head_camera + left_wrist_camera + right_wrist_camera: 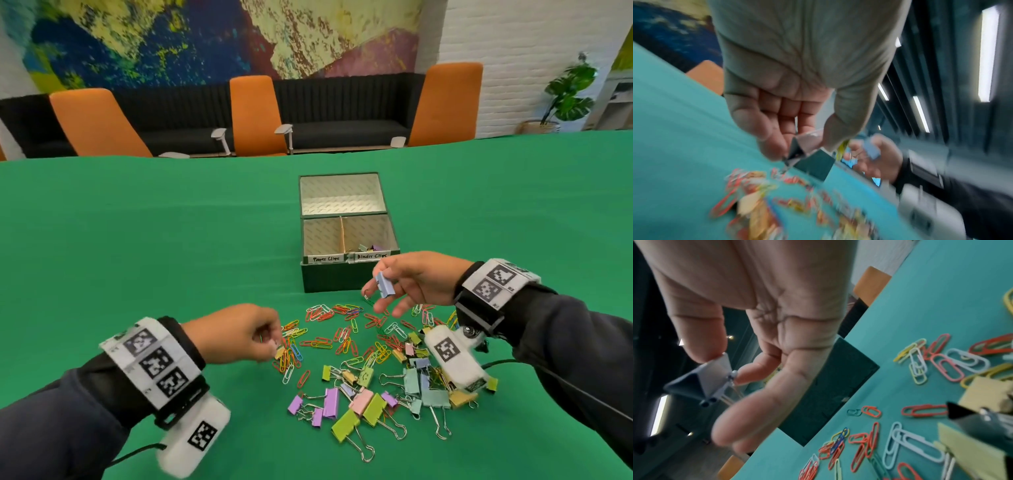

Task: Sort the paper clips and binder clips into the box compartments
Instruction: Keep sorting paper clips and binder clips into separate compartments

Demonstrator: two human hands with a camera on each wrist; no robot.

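Note:
A dark green box stands open on the table, its left compartment labelled paper clips and bare as far as I see, its right one labelled binder clips and holding a few. My right hand hovers just in front of the box and pinches a pale blue binder clip between thumb and forefinger. My left hand is curled at the left edge of the paper clip scatter; it pinches what looks like a thin paper clip, blurred in the left wrist view.
Pastel binder clips lie heaped nearest me, right of centre, under my right wrist. Green cloth covers the table. Orange chairs and a black bench stand beyond its far edge.

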